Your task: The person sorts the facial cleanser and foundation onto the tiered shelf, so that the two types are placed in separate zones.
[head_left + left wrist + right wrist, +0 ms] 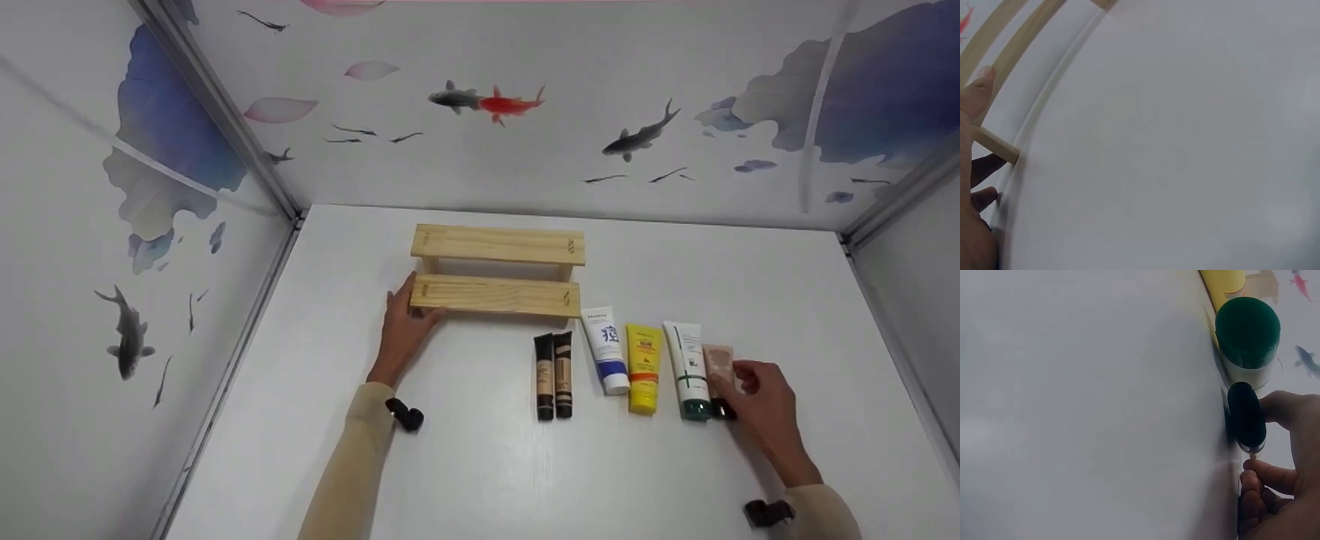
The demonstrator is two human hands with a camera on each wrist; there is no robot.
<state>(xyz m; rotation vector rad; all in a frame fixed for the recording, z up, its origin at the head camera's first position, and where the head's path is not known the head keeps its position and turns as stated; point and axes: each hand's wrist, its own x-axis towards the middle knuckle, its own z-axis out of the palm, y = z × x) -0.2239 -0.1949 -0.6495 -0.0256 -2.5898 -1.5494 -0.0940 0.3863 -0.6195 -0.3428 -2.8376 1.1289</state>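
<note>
At the left end of a two-tier wooden rack point(495, 294), my left hand point(403, 330) grips the lower tier. Its thumb lies along the front edge, and the other fingers go round the end near the leg point(996, 145). On the right, my right hand point(769, 401) pinches a small pinkish-beige tube point(720, 361) with a black cap point(1247, 414) between thumb and fingers. That tube lies close beside a white tube point(684, 360) with a green cap point(1248, 332).
Left of these lie a yellow tube point(644, 364) and a white-and-blue tube point(604, 345), its top near the rack's right end. Two slim black-capped beige tubes point(544, 379) lie side by side before the rack. A patterned wall point(555, 165) stands behind the white table point(480, 480).
</note>
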